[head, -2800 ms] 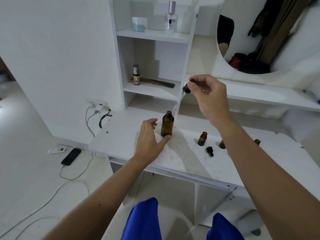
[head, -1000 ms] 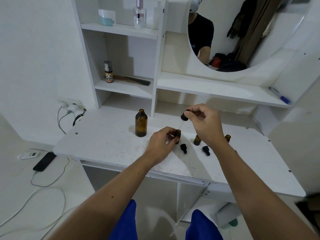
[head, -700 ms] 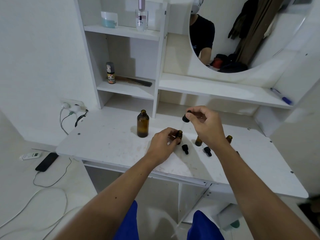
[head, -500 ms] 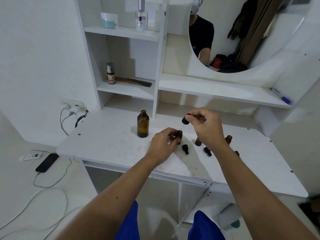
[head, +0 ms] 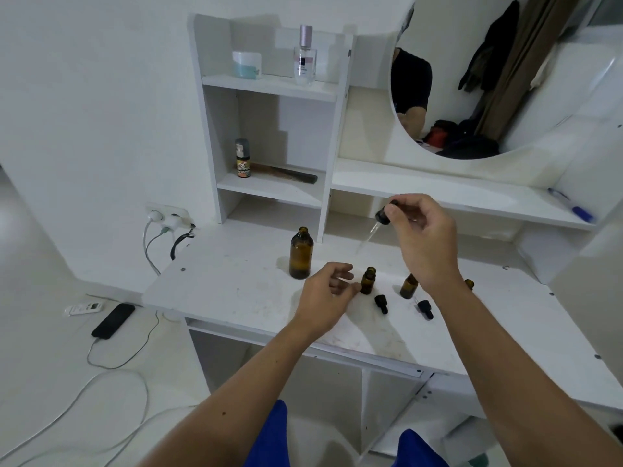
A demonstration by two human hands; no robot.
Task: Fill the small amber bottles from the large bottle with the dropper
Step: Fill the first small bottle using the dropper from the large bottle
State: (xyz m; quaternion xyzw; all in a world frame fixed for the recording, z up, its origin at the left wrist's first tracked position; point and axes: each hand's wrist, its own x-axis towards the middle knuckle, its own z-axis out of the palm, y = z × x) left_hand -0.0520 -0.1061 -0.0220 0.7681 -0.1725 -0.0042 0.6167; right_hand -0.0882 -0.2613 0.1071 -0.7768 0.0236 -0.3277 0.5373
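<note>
While you are sitting at the white vanity desk, your right hand is pinching the black bulb of the dropper between thumb and fingertips, with its clear glass tube slanting down and to the left in the air. Compared with half a second ago, that hand is raised higher, and the tube's tip is now hanging clear above the nearest small amber bottle instead of close over its mouth. Your left hand is loosening: its fingers are only lightly curled, and its thumb tip is touching or just beside that small bottle's base, where earlier the fingers were wrapped around the bottle.

The large amber bottle is standing upright and uncapped to the left of your left hand. A second small amber bottle is standing to the right of the first, and a third is peeking out behind your right wrist. Two black dropper caps are lying on the desk in front of the small bottles.

On the shelves, a clear perfume bottle is carrying a small dark label, and a little orange-labelled bottle has printing on it, but both are too small to read. A pale blue jar is sitting beside the perfume, and a dark comb is lying behind the orange-labelled bottle.
</note>
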